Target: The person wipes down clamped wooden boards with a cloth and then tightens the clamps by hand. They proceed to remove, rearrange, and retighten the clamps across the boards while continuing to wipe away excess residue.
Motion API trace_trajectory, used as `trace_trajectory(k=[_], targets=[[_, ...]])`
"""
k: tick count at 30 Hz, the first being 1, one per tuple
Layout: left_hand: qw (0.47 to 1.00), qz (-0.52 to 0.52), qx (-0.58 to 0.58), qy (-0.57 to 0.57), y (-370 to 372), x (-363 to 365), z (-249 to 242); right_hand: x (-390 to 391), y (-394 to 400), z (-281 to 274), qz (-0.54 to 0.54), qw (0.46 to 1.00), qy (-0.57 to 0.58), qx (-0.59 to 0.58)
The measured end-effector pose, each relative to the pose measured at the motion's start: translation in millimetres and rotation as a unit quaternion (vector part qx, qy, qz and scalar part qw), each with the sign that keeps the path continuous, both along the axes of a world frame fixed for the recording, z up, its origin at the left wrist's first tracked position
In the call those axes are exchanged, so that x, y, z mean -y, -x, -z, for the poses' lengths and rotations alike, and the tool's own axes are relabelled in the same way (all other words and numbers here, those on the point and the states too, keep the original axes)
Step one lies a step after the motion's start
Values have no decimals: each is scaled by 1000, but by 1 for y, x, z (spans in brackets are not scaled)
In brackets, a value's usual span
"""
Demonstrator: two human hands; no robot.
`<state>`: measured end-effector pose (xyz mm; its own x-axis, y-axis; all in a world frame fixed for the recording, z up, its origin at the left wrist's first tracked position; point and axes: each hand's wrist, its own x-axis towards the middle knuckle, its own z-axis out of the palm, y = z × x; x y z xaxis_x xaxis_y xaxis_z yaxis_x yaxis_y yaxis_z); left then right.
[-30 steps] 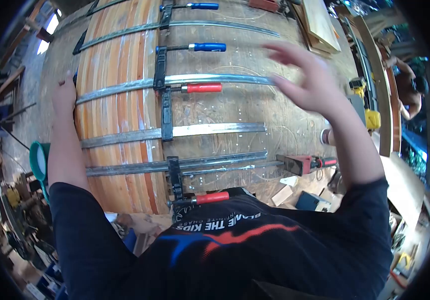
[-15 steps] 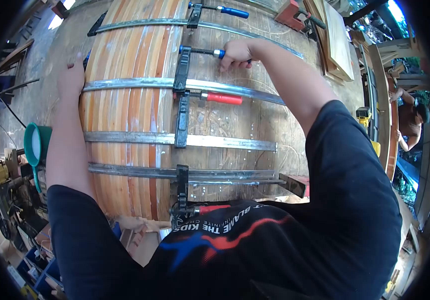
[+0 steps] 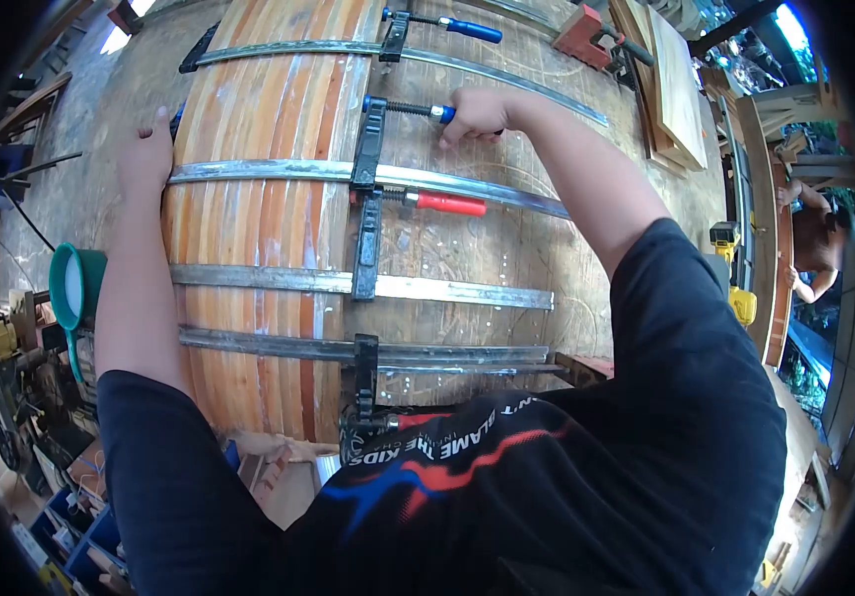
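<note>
A panel of glued wood strips (image 3: 239,219) lies under several metal bar clamps across it. My right hand (image 3: 474,117) is wrapped round the blue handle of the second clamp from the top (image 3: 370,144), to the right of the panel. At the panel's left edge my left hand (image 3: 146,157) rests by that clamp's far end, its thumb raised; what its fingers hold is hidden. A red-handled clamp (image 3: 366,248) sits just below, and a blue-handled one (image 3: 395,38) above. White glue shows along the seams.
A green container with white contents (image 3: 74,286) stands left of my left forearm. Boards (image 3: 674,89) and a red clamp (image 3: 582,38) lie at the upper right. A yellow tool (image 3: 740,303) is at the right, and another person (image 3: 817,238) works beyond it.
The view has shifted slightly, so the panel and clamps appear a little lower and further right. My right hand has turned a little on the blue handle; my left hand stays at the panel's edge.
</note>
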<state>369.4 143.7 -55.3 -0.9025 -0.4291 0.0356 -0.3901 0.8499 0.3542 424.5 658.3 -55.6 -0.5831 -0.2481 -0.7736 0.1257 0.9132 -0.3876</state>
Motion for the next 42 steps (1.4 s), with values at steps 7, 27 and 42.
trace_trajectory(k=[7,27,42], targets=[[1000,4,13,2,-1,3,1,30,-56,-9,-8,938,-134,-319],[999,15,40,25,13,9,13,17,-20,-24,-71,982,-78,-157],[1000,11,22,17,9,10,12,19,-21,-16,-7,987,-73,-144]])
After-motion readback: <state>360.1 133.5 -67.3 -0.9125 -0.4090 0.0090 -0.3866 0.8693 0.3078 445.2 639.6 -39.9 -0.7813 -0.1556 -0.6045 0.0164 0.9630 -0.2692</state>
